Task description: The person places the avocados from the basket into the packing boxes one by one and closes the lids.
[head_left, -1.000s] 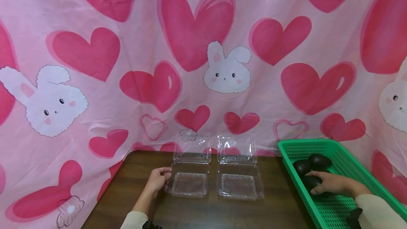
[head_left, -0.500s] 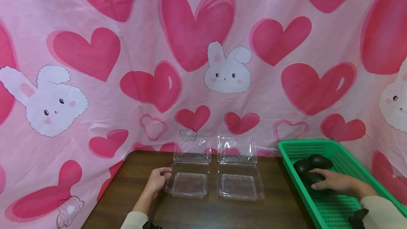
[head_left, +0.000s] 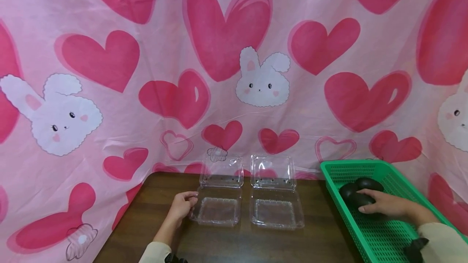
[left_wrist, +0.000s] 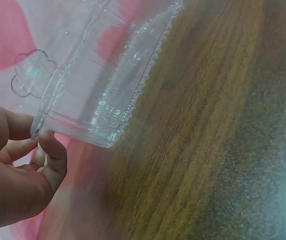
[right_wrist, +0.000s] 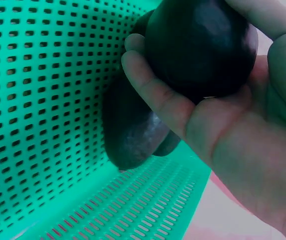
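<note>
My left hand (head_left: 183,205) pinches the left rim of an open clear plastic clamshell box (head_left: 219,211) between thumb and finger. In the left wrist view, that clear clamshell's wall (left_wrist: 75,125) rises from the fingertips. To its right stands a second open clear clamshell (head_left: 276,210). On the far right, my right hand (head_left: 389,206) reaches into a green basket (head_left: 406,188) and grips a dark, smooth avocado (right_wrist: 202,45), with the fingers curled under it. Other dark avocados (right_wrist: 133,122) lie against the basket wall behind it, partly hidden by the hand and the held fruit.
Both clamshell lids (head_left: 272,171) stand upright at the back of the brown wooden table (head_left: 256,244). A pink cloth with hearts and rabbits (head_left: 223,113) hangs right behind the table. The basket's raised rim (head_left: 345,218) runs along the table's right side.
My right hand has shifted slightly up and to the right, bringing the gripped avocado with it. My left hand has stayed on the clamshell's rim.
</note>
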Tool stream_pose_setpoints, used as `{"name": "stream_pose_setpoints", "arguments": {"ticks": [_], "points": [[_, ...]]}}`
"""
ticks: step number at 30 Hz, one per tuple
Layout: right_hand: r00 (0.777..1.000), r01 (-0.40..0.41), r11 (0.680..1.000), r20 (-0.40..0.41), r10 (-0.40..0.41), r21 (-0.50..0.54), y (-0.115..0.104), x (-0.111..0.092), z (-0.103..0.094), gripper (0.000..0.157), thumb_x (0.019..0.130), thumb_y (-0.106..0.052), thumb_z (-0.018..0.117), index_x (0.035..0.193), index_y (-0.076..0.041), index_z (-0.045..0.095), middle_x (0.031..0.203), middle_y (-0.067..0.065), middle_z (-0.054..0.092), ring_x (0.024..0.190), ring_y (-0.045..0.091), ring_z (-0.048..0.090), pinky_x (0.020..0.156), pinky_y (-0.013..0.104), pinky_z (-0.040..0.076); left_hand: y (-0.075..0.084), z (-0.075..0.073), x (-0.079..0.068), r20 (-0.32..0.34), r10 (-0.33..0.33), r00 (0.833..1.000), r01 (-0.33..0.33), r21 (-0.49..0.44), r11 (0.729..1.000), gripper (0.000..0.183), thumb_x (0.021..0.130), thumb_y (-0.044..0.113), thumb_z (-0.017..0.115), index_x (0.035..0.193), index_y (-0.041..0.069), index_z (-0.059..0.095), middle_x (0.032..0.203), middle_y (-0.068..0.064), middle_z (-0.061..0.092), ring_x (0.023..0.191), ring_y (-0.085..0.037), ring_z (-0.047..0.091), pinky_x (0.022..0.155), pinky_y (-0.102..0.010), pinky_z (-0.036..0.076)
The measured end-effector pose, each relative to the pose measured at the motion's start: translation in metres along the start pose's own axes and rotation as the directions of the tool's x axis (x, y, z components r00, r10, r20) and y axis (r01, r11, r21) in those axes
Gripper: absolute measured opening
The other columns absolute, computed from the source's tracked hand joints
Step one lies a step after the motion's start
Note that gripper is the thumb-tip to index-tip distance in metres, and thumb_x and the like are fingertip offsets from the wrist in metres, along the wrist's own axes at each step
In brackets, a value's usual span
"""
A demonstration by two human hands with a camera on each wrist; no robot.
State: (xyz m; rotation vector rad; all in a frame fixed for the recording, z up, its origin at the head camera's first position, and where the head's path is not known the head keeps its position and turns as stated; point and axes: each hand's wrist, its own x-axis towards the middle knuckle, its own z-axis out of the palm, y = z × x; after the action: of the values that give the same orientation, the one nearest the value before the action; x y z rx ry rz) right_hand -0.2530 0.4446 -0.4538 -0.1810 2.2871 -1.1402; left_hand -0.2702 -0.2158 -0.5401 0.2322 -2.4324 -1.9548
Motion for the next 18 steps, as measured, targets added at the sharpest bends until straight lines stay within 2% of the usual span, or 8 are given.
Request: {"name": "stream_pose_setpoints", "arguments": {"ticks": [8,14,18], "points": [[0.998,0.029,0.998,-0.06,-0.032,-0.05,-0.014,-0.003,-0.003,0.076,0.104,-0.026,0.059,0.152,0.016,0.017,0.14,0.045,0.03,0.118,0.046,0.052,0.092,0.057,0.058,-0.001,0.001,0.0,0.004,0.001,1.0,-0.001,0.002,1.0,0.026,0.098,-0.006,0.058,0.121,-0.017,0.064,0.084,-0.013,0.064,0.061,-0.017,0.051,0.049,-0.026,0.045],[0.991,0.05,0.994,-0.119,-0.061,-0.099,-0.025,-0.001,-0.001,0.077,0.104,-0.026,0.06,0.152,0.017,0.017,0.14,0.044,0.035,0.121,0.048,0.053,0.09,0.055,0.059,-0.002,0.001,0.0,-0.003,-0.002,1.0,0.002,0.005,1.0,0.026,0.098,-0.007,0.058,0.121,-0.016,0.064,0.085,-0.013,0.064,0.061,-0.017,0.051,0.049,-0.025,0.045],[0.978,0.083,0.978,-0.171,-0.117,-0.191,-0.029,-0.001,-0.001,0.076,0.104,-0.028,0.06,0.152,0.016,0.021,0.139,0.042,0.04,0.118,0.046,0.053,0.086,0.052,0.059,-0.001,0.001,0.0,-0.004,0.003,1.0,-0.003,0.011,1.0,0.026,0.097,-0.006,0.058,0.121,-0.016,0.064,0.086,-0.013,0.065,0.063,-0.017,0.052,0.051,-0.026,0.046]]}}
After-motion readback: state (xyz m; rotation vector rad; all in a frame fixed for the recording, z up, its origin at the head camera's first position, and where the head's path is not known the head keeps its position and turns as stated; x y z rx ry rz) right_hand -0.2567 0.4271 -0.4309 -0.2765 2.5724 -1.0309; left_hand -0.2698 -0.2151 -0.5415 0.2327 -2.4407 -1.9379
